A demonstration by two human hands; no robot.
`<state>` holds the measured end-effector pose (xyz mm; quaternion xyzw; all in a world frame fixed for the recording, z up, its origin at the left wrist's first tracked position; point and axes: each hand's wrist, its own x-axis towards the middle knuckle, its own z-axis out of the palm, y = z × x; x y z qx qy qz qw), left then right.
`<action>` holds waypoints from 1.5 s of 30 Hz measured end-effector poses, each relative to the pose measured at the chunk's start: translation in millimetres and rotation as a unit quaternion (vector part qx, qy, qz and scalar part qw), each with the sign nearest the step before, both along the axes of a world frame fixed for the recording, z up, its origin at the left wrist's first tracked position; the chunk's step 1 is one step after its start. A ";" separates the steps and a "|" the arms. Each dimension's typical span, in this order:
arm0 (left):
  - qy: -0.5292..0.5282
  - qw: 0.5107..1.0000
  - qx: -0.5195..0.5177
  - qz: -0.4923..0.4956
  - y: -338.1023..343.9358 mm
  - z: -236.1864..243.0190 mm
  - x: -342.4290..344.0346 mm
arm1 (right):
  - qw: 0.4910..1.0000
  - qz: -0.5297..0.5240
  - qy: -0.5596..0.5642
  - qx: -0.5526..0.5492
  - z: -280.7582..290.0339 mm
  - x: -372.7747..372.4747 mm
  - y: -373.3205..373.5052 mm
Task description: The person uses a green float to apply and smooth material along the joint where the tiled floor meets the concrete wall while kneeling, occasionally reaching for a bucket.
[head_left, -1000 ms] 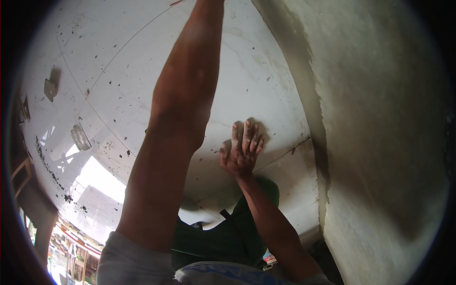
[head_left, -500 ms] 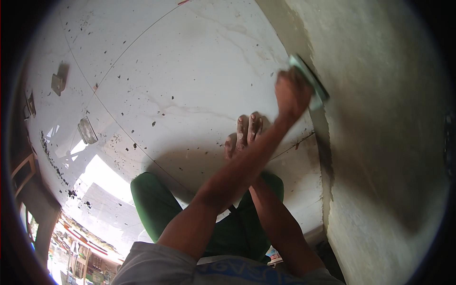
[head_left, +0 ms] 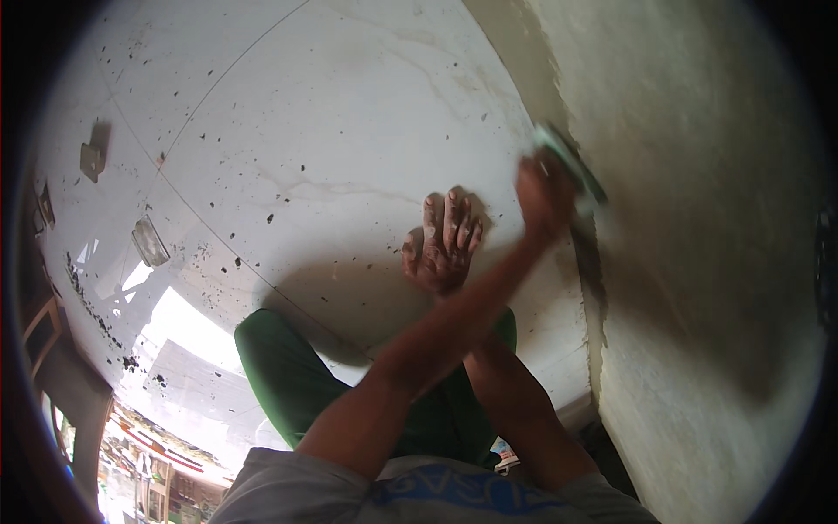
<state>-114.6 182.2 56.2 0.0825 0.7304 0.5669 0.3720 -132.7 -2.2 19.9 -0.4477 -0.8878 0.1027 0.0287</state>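
Observation:
My arms are crossed. The left arm reaches over to the right, where my left hand (head_left: 543, 199) is closed around a pale green float (head_left: 572, 162), a flat plastering tool slightly blurred by motion. Its blade stands on edge against the lower strip of the plastered wall (head_left: 690, 166), close to the floor. My right hand (head_left: 443, 251) lies flat on the white tiled floor (head_left: 367, 113), fingers spread, with greyish dust on them. The left forearm passes over the right wrist.
Dark crumbs (head_left: 131, 362) are scattered over the tiles. Two small greyish block-like pieces, one nearer (head_left: 150, 242) and one farther (head_left: 90, 161), lie at the left. My green-clad knee (head_left: 279, 358) is bent close to the floor. A cluttered bright area (head_left: 157, 463) shows at lower left.
My left hand has moved the float slightly nearer to me along the wall's base. More of my right hand now shows beyond the left forearm. The view has shifted a little.

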 end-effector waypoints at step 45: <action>0.228 0.960 0.142 0.084 59.2 30.9 -107.8 | 0.998 0.006 -0.035 -0.044 18.1 10.0 12.0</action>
